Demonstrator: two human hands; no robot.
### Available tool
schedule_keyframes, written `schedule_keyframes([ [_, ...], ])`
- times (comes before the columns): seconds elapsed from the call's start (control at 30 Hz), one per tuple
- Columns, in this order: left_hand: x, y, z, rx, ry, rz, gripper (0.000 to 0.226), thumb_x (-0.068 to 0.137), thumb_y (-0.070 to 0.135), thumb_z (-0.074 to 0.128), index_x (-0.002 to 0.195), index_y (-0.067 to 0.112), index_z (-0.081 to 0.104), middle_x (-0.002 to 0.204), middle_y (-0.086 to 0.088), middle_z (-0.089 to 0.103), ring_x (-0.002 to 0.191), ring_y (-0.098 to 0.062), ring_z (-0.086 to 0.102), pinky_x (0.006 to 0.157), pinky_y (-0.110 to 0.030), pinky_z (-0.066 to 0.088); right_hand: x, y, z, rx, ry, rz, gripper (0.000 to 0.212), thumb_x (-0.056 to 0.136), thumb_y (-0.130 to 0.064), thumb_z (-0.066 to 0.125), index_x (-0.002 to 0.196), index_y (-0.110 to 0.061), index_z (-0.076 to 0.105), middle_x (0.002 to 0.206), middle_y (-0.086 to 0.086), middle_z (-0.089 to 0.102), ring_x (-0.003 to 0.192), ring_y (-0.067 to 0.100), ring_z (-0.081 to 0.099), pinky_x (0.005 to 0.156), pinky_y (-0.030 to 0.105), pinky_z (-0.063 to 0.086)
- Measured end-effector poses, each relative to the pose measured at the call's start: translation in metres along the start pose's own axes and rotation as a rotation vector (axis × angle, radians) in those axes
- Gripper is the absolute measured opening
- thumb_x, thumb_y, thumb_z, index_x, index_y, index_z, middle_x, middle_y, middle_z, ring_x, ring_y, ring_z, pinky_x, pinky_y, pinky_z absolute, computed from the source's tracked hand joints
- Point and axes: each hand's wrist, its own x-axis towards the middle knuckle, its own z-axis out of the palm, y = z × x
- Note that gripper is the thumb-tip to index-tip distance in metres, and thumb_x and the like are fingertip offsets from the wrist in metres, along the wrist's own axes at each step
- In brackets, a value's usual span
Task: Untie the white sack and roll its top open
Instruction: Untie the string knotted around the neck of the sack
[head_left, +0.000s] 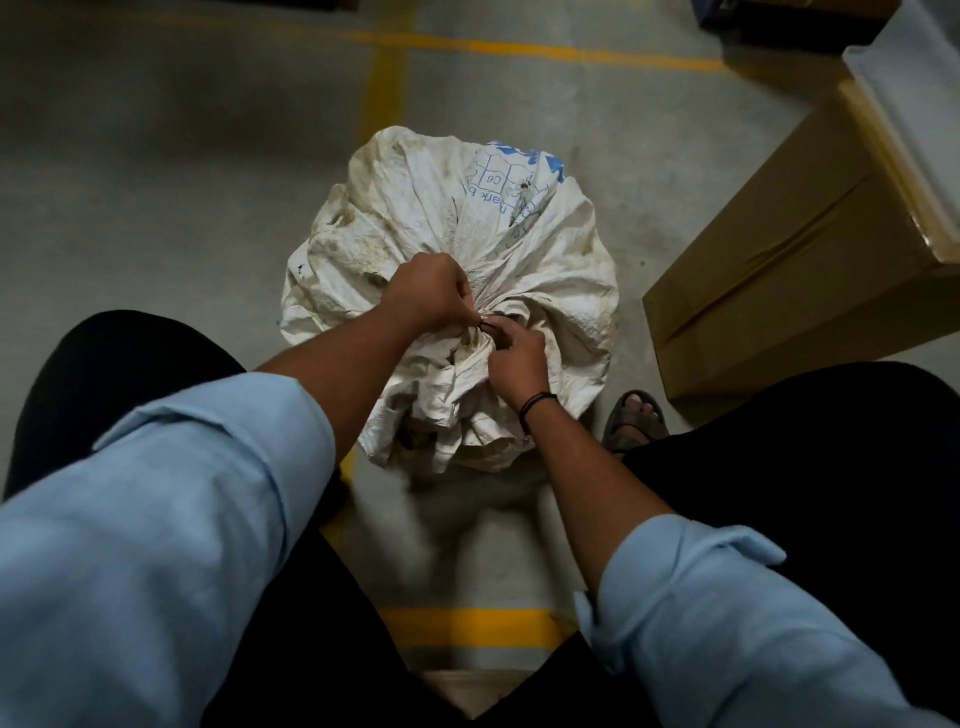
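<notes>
A dirty white woven sack (415, 218) with blue print stands on the floor between my knees, its top gathered into a bunch. A dark tie (491, 325) wraps the gathered neck. My left hand (431, 293) pinches the tie from the left with closed fingers. My right hand (517, 358) grips the bunched neck and tie from the near right side. The loose mouth of the sack flops toward me below both hands.
A brown cardboard box (795, 249) lies to the right of the sack, with a white plastic bin (914, 93) on it. My sandalled foot (636, 415) rests right of the sack. Yellow floor lines (384, 88) run behind and under it.
</notes>
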Motion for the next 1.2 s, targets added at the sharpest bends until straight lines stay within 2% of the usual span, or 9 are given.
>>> schedule_keyframes([
  [0.07, -0.001, 0.000, 0.001, 0.006, -0.009, 0.004, 0.013, 0.063, 0.031, 0.082, 0.071, 0.022, 0.077, 0.068, 0.002, 0.072, 0.075, -0.017, 0.068, 0.062, -0.025, 0.044, 0.029, 0.027, 0.005, -0.105, -0.061, -0.008, 0.053, 0.059, -0.007, 0.040, 0.079, -0.047, 0.068, 0.110, 0.014, 0.065, 0.102, 0.025, 0.066, 0.096, 0.043, 0.056],
  [0.17, -0.002, 0.001, 0.002, 0.012, -0.018, 0.000, 0.015, 0.062, 0.034, 0.084, 0.069, 0.023, 0.076, 0.069, 0.002, 0.072, 0.077, -0.016, 0.067, 0.063, -0.026, 0.043, 0.016, -0.001, -0.011, -0.193, -0.120, -0.012, 0.036, 0.062, -0.003, 0.041, 0.070, -0.032, 0.061, 0.097, 0.008, 0.065, 0.095, 0.026, 0.063, 0.079, 0.031, 0.052],
  [0.27, 0.000, 0.000, 0.000, 0.000, -0.030, -0.005, 0.016, 0.063, 0.034, 0.085, 0.071, 0.023, 0.077, 0.071, 0.003, 0.073, 0.079, -0.015, 0.068, 0.064, -0.026, 0.046, 0.002, -0.013, -0.019, -0.123, -0.214, -0.032, 0.035, 0.073, 0.013, 0.038, 0.074, -0.019, 0.052, 0.081, 0.000, 0.056, 0.077, 0.024, 0.052, 0.062, 0.029, 0.039],
  [0.47, 0.000, 0.000, 0.000, -0.003, -0.005, 0.003, 0.015, 0.064, 0.031, 0.083, 0.075, 0.021, 0.079, 0.074, 0.001, 0.075, 0.081, -0.018, 0.069, 0.069, -0.028, 0.052, -0.005, -0.012, -0.016, 0.182, -0.113, 0.143, 0.047, 0.089, 0.011, 0.032, 0.102, -0.010, 0.072, 0.095, 0.004, 0.066, 0.064, 0.008, 0.049, 0.057, 0.022, 0.040],
  [0.57, 0.000, 0.000, 0.001, -0.006, 0.000, 0.011, 0.014, 0.065, 0.030, 0.084, 0.074, 0.021, 0.079, 0.073, 0.002, 0.074, 0.080, -0.017, 0.069, 0.069, -0.029, 0.052, -0.003, -0.020, -0.022, 0.162, -0.142, 0.185, 0.044, 0.090, 0.008, 0.033, 0.105, -0.006, 0.072, 0.083, 0.001, 0.063, 0.061, 0.013, 0.050, 0.053, 0.026, 0.044],
  [0.83, 0.000, -0.002, 0.004, -0.002, 0.033, 0.025, 0.014, 0.065, 0.031, 0.078, 0.073, 0.019, 0.076, 0.073, 0.000, 0.074, 0.079, -0.020, 0.069, 0.068, -0.028, 0.053, -0.004, -0.018, -0.019, 0.148, -0.083, 0.056, 0.035, 0.074, 0.010, 0.046, 0.060, -0.022, 0.050, 0.063, -0.003, 0.047, 0.062, 0.017, 0.043, 0.058, 0.026, 0.034],
  [0.93, 0.001, -0.003, 0.006, 0.009, 0.051, 0.036, 0.016, 0.065, 0.031, 0.075, 0.076, 0.019, 0.077, 0.074, -0.001, 0.074, 0.079, -0.022, 0.069, 0.068, -0.029, 0.053, -0.004, -0.016, -0.017, 0.260, -0.012, 0.081, 0.032, 0.067, 0.004, 0.048, 0.051, -0.022, 0.056, 0.054, -0.007, 0.048, 0.060, 0.019, 0.044, 0.057, 0.026, 0.035],
  [1.07, 0.000, -0.005, 0.003, -0.020, 0.022, 0.056, 0.010, 0.068, 0.028, 0.080, 0.075, 0.021, 0.078, 0.074, 0.002, 0.075, 0.078, -0.017, 0.069, 0.071, -0.030, 0.055, -0.001, -0.013, -0.025, 0.330, 0.033, 0.187, 0.028, 0.062, 0.000, 0.060, 0.057, -0.027, 0.067, 0.065, -0.003, 0.064, 0.063, 0.020, 0.056, 0.063, 0.033, 0.046],
  [1.2, -0.004, -0.010, 0.001, -0.066, 0.030, 0.069, 0.006, 0.069, 0.028, 0.081, 0.069, 0.026, 0.076, 0.070, 0.008, 0.074, 0.073, -0.009, 0.069, 0.070, -0.029, 0.057, 0.001, -0.017, -0.026, 0.261, 0.092, 0.070, 0.032, 0.073, 0.004, 0.064, 0.067, -0.027, 0.069, 0.080, -0.002, 0.073, 0.081, 0.019, 0.068, 0.086, 0.045, 0.059],
])
